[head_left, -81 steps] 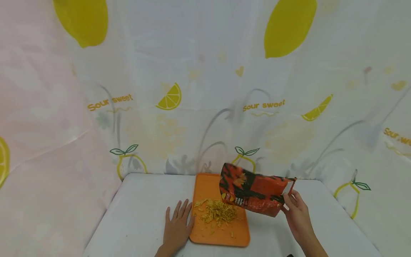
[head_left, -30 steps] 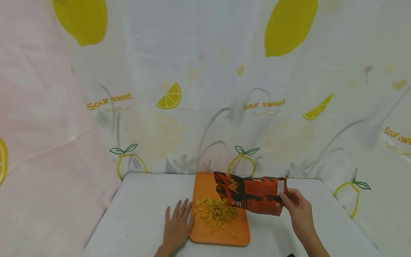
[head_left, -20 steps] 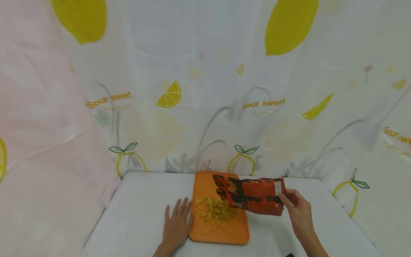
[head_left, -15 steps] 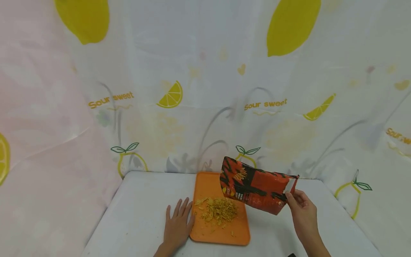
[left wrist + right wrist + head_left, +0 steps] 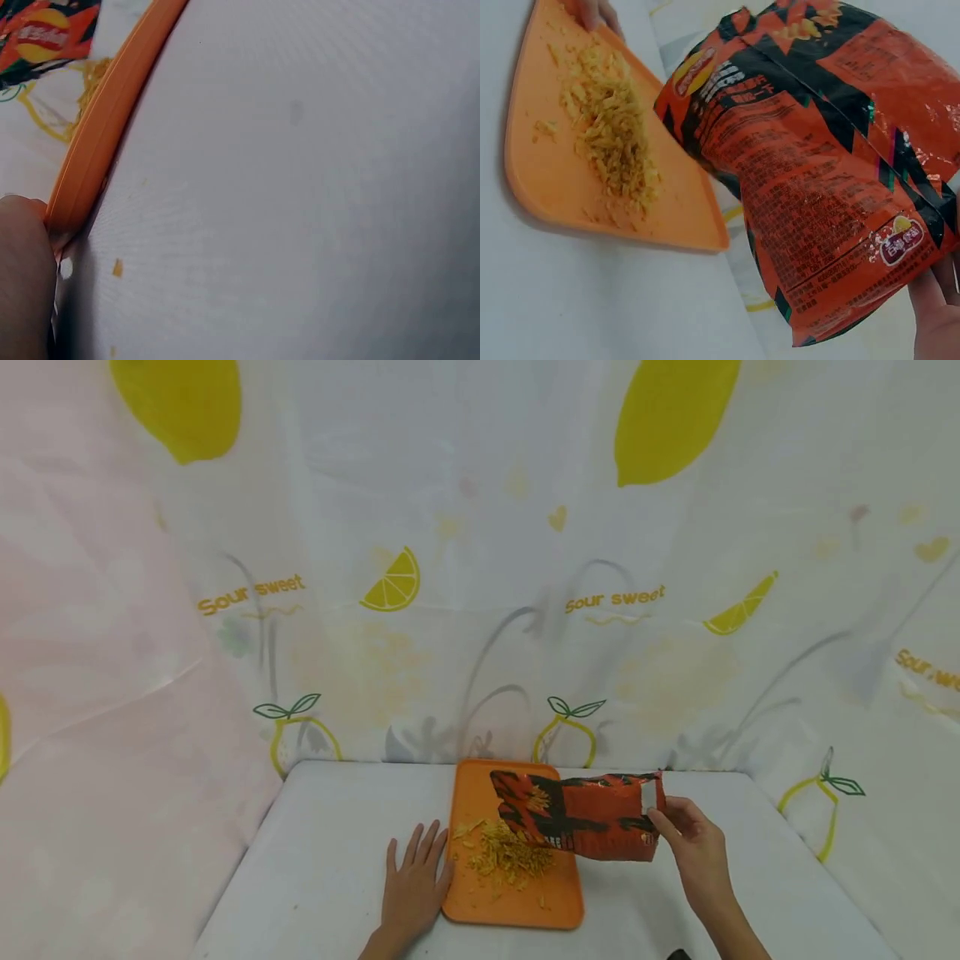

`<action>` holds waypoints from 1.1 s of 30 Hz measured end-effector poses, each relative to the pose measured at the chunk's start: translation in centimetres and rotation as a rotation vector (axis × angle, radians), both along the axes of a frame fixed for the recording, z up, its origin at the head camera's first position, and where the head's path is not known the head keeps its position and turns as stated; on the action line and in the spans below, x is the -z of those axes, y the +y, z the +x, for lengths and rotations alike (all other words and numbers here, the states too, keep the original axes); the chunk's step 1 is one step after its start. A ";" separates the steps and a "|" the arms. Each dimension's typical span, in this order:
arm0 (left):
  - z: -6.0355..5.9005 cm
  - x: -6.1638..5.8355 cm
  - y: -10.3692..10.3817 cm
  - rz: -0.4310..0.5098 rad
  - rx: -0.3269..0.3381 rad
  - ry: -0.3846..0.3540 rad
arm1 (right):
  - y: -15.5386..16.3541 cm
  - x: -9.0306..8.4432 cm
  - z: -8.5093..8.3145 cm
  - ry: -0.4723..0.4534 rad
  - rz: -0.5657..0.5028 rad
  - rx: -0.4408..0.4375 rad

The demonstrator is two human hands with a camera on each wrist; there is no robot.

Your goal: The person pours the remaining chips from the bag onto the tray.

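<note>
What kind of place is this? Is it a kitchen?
Probably not a real kitchen: it looks like a small tabletop booth. A white table is walled by lemon-print curtains, with just an orange tray of snack sticks.

Both arms are bare as far as the head view shows them: no sleeve, cuff or glove covers either forearm or wrist. The left hand (image 5: 411,887) shows no ring, watch or band, and its nails look short and unpainted. The right hand (image 5: 690,847) is likewise without jewellery or any covering, and its forearm runs bare down to the lower edge of the picture. A small dark shape sits at that edge just beside the right forearm; what it is cannot be told. In the left wrist view only a blurred fingertip shows, in the right wrist view only bare fingertips at the lower corner.
</note>
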State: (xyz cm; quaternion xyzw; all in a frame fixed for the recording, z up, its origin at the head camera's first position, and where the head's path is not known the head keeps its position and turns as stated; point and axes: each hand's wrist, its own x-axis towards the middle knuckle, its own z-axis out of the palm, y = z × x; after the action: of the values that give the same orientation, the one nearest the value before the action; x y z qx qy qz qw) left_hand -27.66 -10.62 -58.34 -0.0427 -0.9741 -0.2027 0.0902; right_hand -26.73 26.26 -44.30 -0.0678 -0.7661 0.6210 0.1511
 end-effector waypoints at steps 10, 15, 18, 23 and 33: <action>-0.1 0.4 0.0 0.001 -0.007 0.056 | 0.1 -0.2 0.3 0.038 -0.067 -0.004; 0.0 0.6 -0.1 0.012 -0.001 0.080 | 0.4 -0.1 0.3 0.045 -0.052 0.019; 0.0 0.4 -0.1 0.007 0.008 0.072 | 0.5 -0.3 0.3 0.047 -0.037 0.031; 0.0 0.3 -0.2 -0.003 0.010 0.043 | 0.6 -0.5 0.4 0.034 -0.068 0.039; 0.0 0.4 -0.1 -0.015 0.008 0.044 | 0.4 -0.3 0.4 0.020 -0.054 0.052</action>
State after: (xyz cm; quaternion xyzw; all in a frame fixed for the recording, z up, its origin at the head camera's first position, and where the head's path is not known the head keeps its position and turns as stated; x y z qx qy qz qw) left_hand -27.64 -10.76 -58.70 -0.0518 -0.9733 -0.1945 0.1106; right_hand -26.31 26.65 -43.96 -0.0856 -0.7454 0.6381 0.1732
